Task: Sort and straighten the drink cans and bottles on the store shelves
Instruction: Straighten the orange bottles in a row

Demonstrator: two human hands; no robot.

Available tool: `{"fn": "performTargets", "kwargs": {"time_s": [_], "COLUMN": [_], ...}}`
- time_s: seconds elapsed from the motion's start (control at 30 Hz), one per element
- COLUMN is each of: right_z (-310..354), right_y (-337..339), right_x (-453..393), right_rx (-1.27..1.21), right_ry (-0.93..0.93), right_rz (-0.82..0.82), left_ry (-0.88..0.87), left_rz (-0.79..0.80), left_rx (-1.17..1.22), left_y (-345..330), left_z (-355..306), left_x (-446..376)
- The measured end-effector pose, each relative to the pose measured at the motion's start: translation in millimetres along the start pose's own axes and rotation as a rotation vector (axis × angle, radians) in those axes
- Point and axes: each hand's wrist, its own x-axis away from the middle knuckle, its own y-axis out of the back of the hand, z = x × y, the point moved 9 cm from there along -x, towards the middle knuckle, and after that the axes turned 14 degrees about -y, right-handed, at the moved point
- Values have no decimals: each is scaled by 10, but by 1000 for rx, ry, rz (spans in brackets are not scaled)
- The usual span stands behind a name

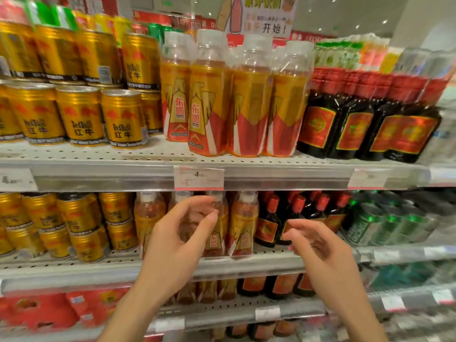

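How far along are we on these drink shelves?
Done: the upper shelf looks tidy, with gold cans and orange bottles upright in rows. In hand: nothing; the left hand and right hand hover before the middle-shelf bottles. Left: those bottles and the lower shelves, too blurred to judge.

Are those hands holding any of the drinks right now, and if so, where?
Nothing is held. The left hand and right hand hover with loosely curled fingers in front of the yellow bottles, gripping none.
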Motion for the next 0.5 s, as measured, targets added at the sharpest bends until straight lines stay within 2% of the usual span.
{"fn": "performTargets", "kwargs": {"time_s": [0.13,0.27,0.4,0.5], "right_z": [495,1277,2054,2543], "right_y": [56,6,-116,-284], "right_x": [-112,-213,-269,-310], "right_rx": [98,248,353,430], "right_ry": [153,478,782,954], "right_rz": [-41,-154,-333,-445], "left_ry": [-122,-302,-501,-579], "left_rz": [-52,-65,-117,-82], "left_rx": [-51,-172,-405,-637], "left_y": [161,425,730,851], "left_z": [-230,-498,-743,-847], "left_x": [-333,-748,-1215,-1545]}}
